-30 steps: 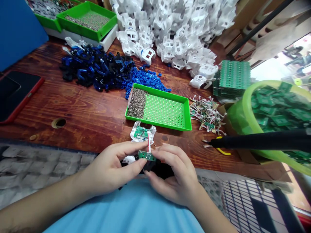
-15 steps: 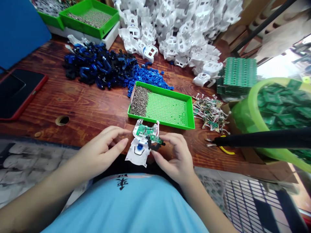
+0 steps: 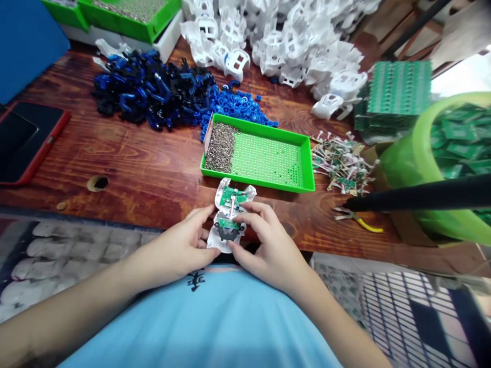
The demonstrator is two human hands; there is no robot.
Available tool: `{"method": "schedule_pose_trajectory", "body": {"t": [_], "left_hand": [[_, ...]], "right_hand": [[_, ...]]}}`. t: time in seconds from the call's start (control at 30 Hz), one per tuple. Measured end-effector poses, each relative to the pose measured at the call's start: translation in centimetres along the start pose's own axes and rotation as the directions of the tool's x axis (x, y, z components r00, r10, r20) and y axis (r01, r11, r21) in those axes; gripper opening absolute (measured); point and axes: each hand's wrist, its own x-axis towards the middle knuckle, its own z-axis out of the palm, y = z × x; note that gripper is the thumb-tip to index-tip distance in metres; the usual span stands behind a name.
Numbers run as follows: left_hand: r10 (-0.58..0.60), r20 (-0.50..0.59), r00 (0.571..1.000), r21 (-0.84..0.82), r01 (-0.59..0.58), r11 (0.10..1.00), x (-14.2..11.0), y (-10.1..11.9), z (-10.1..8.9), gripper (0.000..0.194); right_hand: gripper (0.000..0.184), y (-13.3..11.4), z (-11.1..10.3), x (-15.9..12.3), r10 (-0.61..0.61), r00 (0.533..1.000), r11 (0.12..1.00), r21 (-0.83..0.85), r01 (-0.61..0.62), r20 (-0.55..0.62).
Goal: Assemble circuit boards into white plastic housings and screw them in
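A white plastic shell (image 3: 232,190) with a green circuit board inside lies at the near edge of the wooden table (image 3: 141,168). My left hand (image 3: 180,250) grips the shell's left side. My right hand (image 3: 266,245) presses a small green board with a black part (image 3: 227,228) into the shell's near half. A thin red and white wire joins the two boards.
A green tray (image 3: 264,162) with small screws sits just beyond the shell. Further back lie piles of blue and black parts (image 3: 153,99) and white shells (image 3: 291,46). A phone (image 3: 23,140) lies left. A green tub of boards (image 3: 445,153), wired boards (image 3: 341,166) and a black tool (image 3: 422,197) are right.
The small board, held up between both hands a second ago, has been brought down onto the white shell. Both hands have closed in around the shell.
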Motion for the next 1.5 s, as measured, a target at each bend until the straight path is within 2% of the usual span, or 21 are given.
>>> {"method": "schedule_pose_trajectory", "body": {"t": [0.17, 0.23, 0.37, 0.5, 0.63, 0.7, 0.93, 1.2, 1.33, 1.5], "left_hand": [[-0.036, -0.023, 0.999, -0.165, 0.031, 0.986, -0.1, 0.7, 1.4, 0.067], [-0.059, -0.027, 0.998, -0.241, 0.051, 0.969, 0.0, 0.9, 1.9, 0.059], [-0.137, 0.076, 0.988, -0.279, 0.153, 0.948, 0.2, 1.0, 2.4, 0.041], [-0.202, 0.092, 0.975, -0.286, 0.220, 0.933, 0.4, 1.1, 2.8, 0.047], [-0.216, 0.196, 0.957, -0.316, 0.270, 0.909, 0.6, 1.0, 3.2, 0.037], [-0.206, 0.209, 0.956, -0.336, 0.268, 0.903, 0.5, 0.8, 3.4, 0.034], [-0.148, 0.148, 0.978, -0.383, 0.195, 0.903, 0.4, 0.3, 4.1, 0.061], [-0.144, 0.093, 0.985, -0.280, 0.165, 0.946, -0.3, 0.5, 4.2, 0.074], [-0.060, 0.012, 0.998, -0.255, 0.061, 0.965, -0.6, 0.8, 4.3, 0.065], [0.139, -0.109, 0.984, -0.062, -0.146, 0.987, -0.6, 0.5, 4.4, 0.052]], "right_hand": [[0.034, -0.1, -0.5, 0.0, -0.001, 1.000, 0.999, 0.039, 0.000, 0.023], [0.033, -0.1, -0.8, -0.1, -0.006, 1.000, 0.999, 0.041, 0.005, 0.031], [0.032, -0.2, -1.7, -0.4, 0.000, 0.996, 0.998, 0.065, -0.006, 0.089], [0.031, 0.0, -2.6, -0.8, 0.001, 0.990, 0.997, 0.080, -0.012, 0.142], [0.030, 0.1, -3.2, -1.1, -0.008, 0.983, 0.999, 0.051, -0.001, 0.182], [0.030, 0.0, -3.4, -1.2, -0.011, 0.981, 1.000, 0.011, 0.009, 0.196], [0.026, -0.7, -3.7, -1.5, -0.057, 0.980, 0.993, -0.095, 0.076, 0.190], [0.025, -2.1, -3.2, -1.1, -0.086, 0.979, 0.977, -0.177, 0.119, 0.186], [0.031, -2.8, -2.5, -1.0, -0.118, 0.981, 0.957, -0.247, 0.153, 0.151], [0.026, -3.3, -1.7, -1.0, -0.196, 0.978, 0.898, -0.387, 0.208, 0.070]]}}
